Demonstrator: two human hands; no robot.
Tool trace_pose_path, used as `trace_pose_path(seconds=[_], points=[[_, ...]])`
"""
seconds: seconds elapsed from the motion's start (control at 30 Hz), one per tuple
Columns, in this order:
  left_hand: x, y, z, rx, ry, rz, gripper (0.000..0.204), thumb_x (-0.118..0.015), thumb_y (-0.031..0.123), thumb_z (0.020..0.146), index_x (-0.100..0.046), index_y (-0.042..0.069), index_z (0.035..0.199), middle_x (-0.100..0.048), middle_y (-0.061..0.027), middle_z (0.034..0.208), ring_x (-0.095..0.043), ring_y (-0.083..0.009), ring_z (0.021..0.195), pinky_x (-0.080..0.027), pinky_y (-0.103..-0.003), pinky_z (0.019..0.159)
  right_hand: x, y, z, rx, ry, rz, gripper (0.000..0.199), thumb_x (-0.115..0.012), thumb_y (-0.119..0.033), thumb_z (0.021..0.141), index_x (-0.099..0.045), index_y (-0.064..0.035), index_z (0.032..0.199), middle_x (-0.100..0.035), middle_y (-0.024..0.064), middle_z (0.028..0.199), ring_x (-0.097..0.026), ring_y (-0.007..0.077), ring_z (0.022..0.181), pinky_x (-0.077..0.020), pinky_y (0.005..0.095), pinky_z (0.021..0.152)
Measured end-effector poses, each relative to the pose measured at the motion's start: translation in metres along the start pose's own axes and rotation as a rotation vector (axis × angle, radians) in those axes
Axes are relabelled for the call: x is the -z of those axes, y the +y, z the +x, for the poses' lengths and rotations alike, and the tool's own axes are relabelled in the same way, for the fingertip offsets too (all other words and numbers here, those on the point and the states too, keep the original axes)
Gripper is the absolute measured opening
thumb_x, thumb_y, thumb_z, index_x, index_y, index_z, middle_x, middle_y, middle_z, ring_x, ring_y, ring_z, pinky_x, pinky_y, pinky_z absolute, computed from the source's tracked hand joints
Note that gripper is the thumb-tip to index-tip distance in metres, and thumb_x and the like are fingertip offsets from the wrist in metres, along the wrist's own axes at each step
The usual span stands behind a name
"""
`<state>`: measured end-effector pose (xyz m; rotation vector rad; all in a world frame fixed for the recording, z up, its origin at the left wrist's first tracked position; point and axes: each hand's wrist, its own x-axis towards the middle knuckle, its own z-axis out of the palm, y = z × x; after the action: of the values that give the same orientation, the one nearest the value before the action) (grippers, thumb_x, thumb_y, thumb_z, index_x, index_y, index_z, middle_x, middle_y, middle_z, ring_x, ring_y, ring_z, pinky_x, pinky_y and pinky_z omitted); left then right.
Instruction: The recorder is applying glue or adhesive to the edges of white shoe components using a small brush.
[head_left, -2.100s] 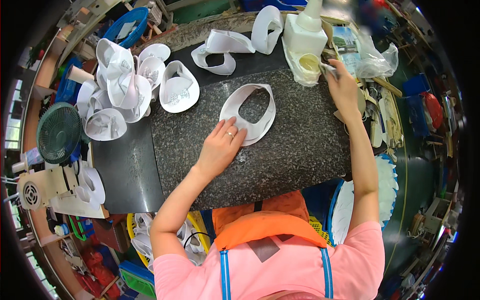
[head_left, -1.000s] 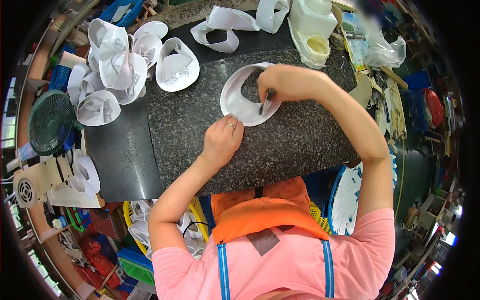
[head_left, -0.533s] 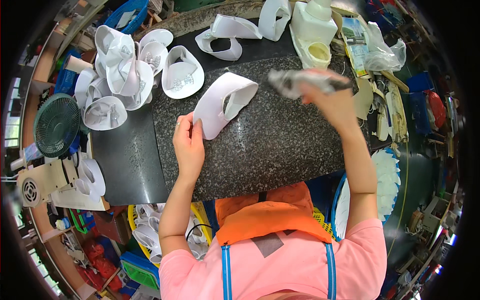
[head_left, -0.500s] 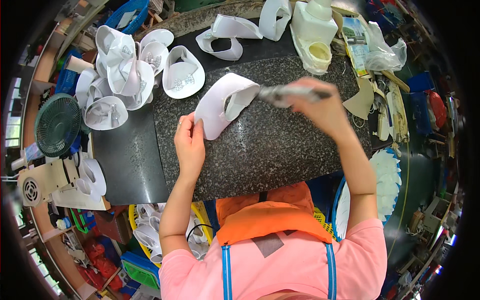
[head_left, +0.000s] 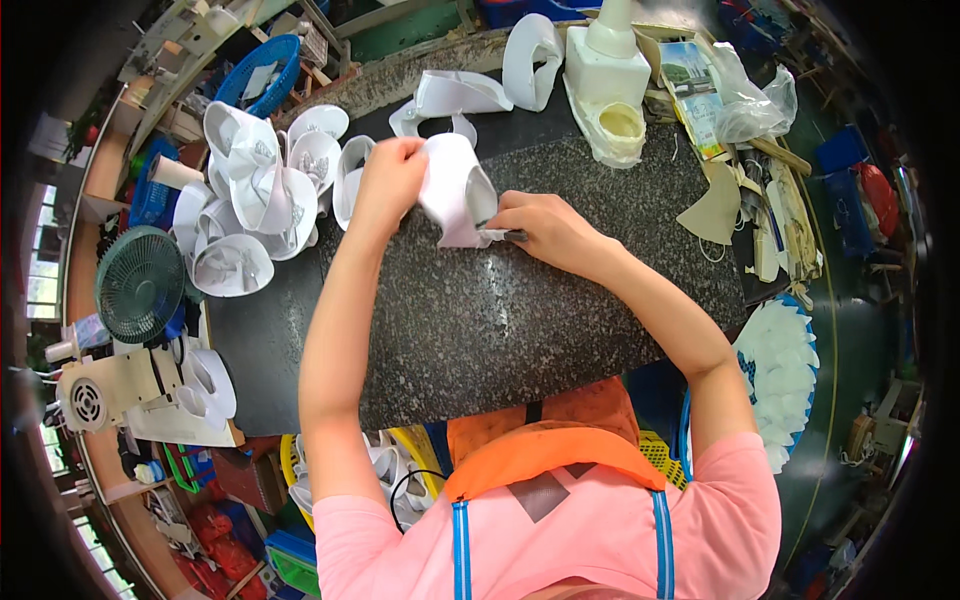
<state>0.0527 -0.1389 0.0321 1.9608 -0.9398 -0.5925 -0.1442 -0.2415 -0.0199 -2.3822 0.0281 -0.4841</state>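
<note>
A white shoe upper (head_left: 450,180) is held over the speckled dark stone slab (head_left: 480,340), its opening turned toward the right. My left hand (head_left: 390,178) has its fingers closed on the far left edge of the upper. At its near right edge is my right hand (head_left: 545,230), closed around a slim grey-and-white tool (head_left: 513,236) with a dark end. The tool's tip lies against or beside the upper's rim; its exact kind cannot be made out. Just behind my left hand, another white upper (head_left: 350,180) is partly hidden.
A heap of white shoe uppers (head_left: 262,180) occupies the left, with more uppers (head_left: 460,93) at the back. A white container (head_left: 608,70) with a yellowish cup (head_left: 622,122) stands back right, near a plastic bag (head_left: 755,105). A green fan (head_left: 140,285) is far left.
My left hand has moved away from me, to the upper's far edge, and the upper has turned. My right hand has brought the tool nearer and leftward, to the upper's near edge.
</note>
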Motion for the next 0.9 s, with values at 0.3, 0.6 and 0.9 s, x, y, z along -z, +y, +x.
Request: trace_pose_path(seconds=[0.3, 0.6, 0.9], points=[[-0.018, -0.011, 0.115, 0.079, -0.344, 0.420, 0.031, -0.047, -0.003, 0.070, -0.066, -0.003, 0.095, -0.065, -0.0148, 0.072, -0.068, -0.0251, 0.063, -0.054, -0.033, 0.049, -0.015, 0.050, 0.027, 0.133, 0.281, -0.477, 0.019, -0.055, -0.010, 0.079, -0.057, -0.0039, 0.098, -0.052, 0.0079, 0.082, -0.058, 0.0249, 0.076, -0.0487, 0.0379, 0.062], [0.004, -0.040, 0.035, -0.187, -0.041, -0.079, 0.026, -0.055, 0.005, 0.082, -0.065, -0.004, 0.105, -0.068, -0.0085, 0.088, -0.060, -0.0119, 0.081, -0.046, -0.025, 0.072, 0.031, 0.031, 0.025, 0.118, 0.833, -0.026, 0.042, -0.062, 0.012, 0.067, -0.064, -0.0004, 0.108, -0.059, 0.0123, 0.092, -0.060, 0.0228, 0.081, -0.0478, 0.0280, 0.070], [-0.011, -0.073, -0.030, -0.008, 0.282, -0.386, 0.025, -0.057, 0.006, 0.087, -0.063, -0.006, 0.108, -0.067, -0.0069, 0.091, -0.057, -0.0094, 0.078, -0.045, -0.023, 0.070, 0.005, -0.015, 0.025, 0.174, 0.152, 0.117, 0.046, -0.063, 0.012, 0.060, -0.063, -0.0026, 0.104, -0.057, 0.0104, 0.099, -0.059, 0.0269, 0.091, -0.0475, 0.0326, 0.077]])
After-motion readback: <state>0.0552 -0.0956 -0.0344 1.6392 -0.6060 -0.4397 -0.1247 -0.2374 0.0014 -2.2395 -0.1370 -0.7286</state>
